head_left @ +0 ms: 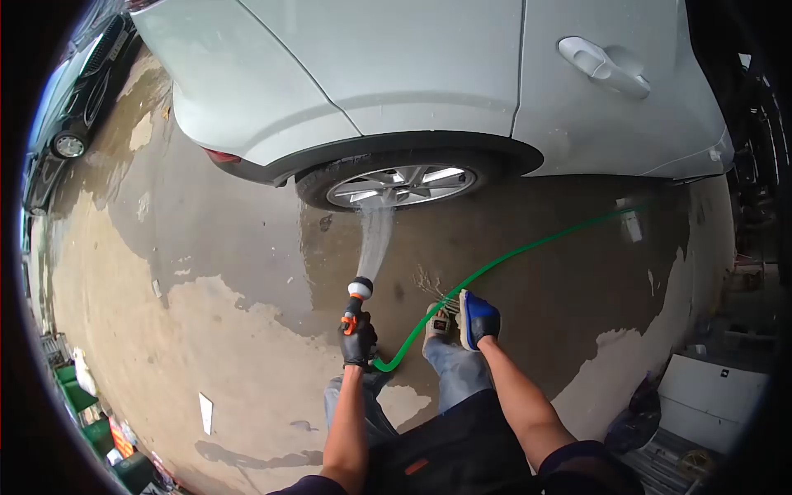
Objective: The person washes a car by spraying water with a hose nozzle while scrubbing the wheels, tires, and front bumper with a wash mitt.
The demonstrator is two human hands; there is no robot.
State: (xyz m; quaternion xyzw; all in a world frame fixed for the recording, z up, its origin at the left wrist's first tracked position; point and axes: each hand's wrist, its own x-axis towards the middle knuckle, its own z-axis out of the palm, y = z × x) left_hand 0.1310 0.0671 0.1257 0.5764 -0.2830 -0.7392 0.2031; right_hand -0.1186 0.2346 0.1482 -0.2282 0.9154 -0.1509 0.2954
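My left hand [358,341], in a black glove, is closed around a hose spray nozzle [360,289] with an orange trigger and a white collar. Water [377,235] streams from it onto the silver spoked wheel [404,185] of a white car. A green hose [495,262] runs from near this hand across the wet floor to the right. In my gloved right hand [487,324] is a blue wash pad [469,318] with a pale edge; whether it is a sponge or a brush I cannot tell. It is held apart from the car, above my foot.
The white car's side [429,66] spans the top, with a door handle [606,68] at right. A dark car [78,107] stands far left. Green containers [78,392] are at lower left; a white box [709,400] and a dark bag [635,421] are at lower right.
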